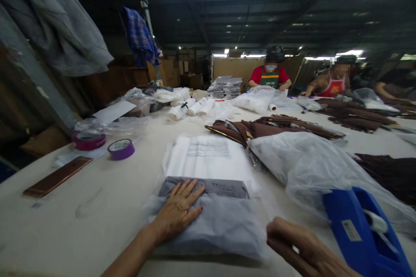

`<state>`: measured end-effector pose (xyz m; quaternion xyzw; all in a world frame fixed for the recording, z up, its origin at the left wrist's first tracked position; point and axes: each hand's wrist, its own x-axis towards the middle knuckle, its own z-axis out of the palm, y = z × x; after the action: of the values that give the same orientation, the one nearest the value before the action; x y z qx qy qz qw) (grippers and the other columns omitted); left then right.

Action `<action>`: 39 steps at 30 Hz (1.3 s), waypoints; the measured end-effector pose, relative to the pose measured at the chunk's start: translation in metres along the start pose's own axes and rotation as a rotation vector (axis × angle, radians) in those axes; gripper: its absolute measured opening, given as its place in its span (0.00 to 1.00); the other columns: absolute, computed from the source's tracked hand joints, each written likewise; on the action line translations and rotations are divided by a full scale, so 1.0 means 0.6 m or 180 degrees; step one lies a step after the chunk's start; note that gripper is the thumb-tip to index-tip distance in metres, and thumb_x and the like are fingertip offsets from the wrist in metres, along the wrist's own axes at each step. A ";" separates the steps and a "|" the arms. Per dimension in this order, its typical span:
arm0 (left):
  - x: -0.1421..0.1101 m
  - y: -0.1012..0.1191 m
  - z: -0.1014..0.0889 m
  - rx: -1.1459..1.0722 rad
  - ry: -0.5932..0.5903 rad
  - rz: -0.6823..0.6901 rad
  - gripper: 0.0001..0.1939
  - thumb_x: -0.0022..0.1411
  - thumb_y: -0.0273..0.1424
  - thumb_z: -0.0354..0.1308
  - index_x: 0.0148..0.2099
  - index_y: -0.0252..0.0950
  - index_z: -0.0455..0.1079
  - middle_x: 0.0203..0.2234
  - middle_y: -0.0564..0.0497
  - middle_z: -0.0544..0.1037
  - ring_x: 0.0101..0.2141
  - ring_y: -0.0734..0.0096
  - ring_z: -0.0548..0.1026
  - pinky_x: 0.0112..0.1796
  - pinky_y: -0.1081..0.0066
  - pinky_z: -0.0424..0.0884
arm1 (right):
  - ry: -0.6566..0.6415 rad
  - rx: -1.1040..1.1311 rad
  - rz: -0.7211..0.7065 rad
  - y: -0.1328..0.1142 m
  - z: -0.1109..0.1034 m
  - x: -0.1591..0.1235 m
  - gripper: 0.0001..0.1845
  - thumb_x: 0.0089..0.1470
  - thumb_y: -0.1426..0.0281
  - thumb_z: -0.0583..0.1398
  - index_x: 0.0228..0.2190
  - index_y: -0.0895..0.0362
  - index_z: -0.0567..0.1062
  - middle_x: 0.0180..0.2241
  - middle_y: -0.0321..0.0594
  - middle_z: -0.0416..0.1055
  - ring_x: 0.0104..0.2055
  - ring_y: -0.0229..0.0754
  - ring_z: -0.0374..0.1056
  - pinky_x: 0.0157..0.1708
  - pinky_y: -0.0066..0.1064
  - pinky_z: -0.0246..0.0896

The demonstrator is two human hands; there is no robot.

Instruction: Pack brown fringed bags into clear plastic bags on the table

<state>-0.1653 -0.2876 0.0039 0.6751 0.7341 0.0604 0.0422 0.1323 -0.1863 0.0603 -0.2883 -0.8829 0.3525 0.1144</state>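
My left hand lies flat with fingers spread on a folded grey cloth item in a clear plastic bag. A darker grey strip with small print runs along the item's far edge. Just beyond it are flat white plastic bags with printed lines. My right hand is held off the package's right side, its fingers curled together; whether anything is between them is hidden. Close to that hand stands a blue tape dispenser with a white roll part.
Left on the table are a purple tape roll, a magenta tape roll and a brown phone-like slab. Brown fringed cloth and a large plastic bag lie right. Two people work across the table; another is partly visible far right.
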 end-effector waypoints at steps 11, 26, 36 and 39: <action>-0.004 0.001 0.006 -0.0140 0.0097 -0.0007 0.26 0.63 0.45 0.41 0.62 0.51 0.44 0.62 0.50 0.47 0.61 0.58 0.47 0.57 0.48 0.48 | -0.0937 -0.1377 -0.0991 -0.017 0.006 0.197 0.07 0.50 0.73 0.54 0.23 0.54 0.70 0.24 0.32 0.68 0.27 0.35 0.61 0.28 0.25 0.49; 0.000 -0.002 0.014 -0.0153 0.0077 -0.0045 0.26 0.63 0.44 0.40 0.62 0.51 0.44 0.62 0.48 0.47 0.61 0.60 0.46 0.58 0.48 0.48 | 0.0674 -0.1385 0.0108 0.050 0.039 0.180 0.09 0.54 0.68 0.52 0.34 0.58 0.70 0.32 0.42 0.71 0.34 0.41 0.66 0.33 0.31 0.58; -0.028 -0.044 -0.019 0.0107 -0.0106 -0.0162 0.25 0.64 0.44 0.37 0.62 0.48 0.45 0.62 0.48 0.48 0.61 0.60 0.44 0.58 0.47 0.40 | 0.1672 -0.2433 -0.1700 0.096 0.218 0.106 0.38 0.53 0.54 0.51 0.60 0.56 0.45 0.54 0.48 0.62 0.53 0.51 0.61 0.47 0.44 0.59; -0.054 -0.082 -0.019 0.0154 -0.0109 -0.0863 0.25 0.64 0.41 0.37 0.63 0.45 0.44 0.62 0.48 0.46 0.61 0.61 0.43 0.58 0.48 0.41 | 0.1744 -0.2513 -0.1864 0.091 0.215 0.115 0.39 0.53 0.54 0.52 0.59 0.57 0.45 0.53 0.51 0.62 0.51 0.53 0.63 0.44 0.45 0.61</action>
<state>-0.2126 -0.3245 0.0076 0.5715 0.8190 0.0249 0.0462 0.0477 -0.1855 -0.0707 -0.1332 -0.9291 -0.1389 0.3160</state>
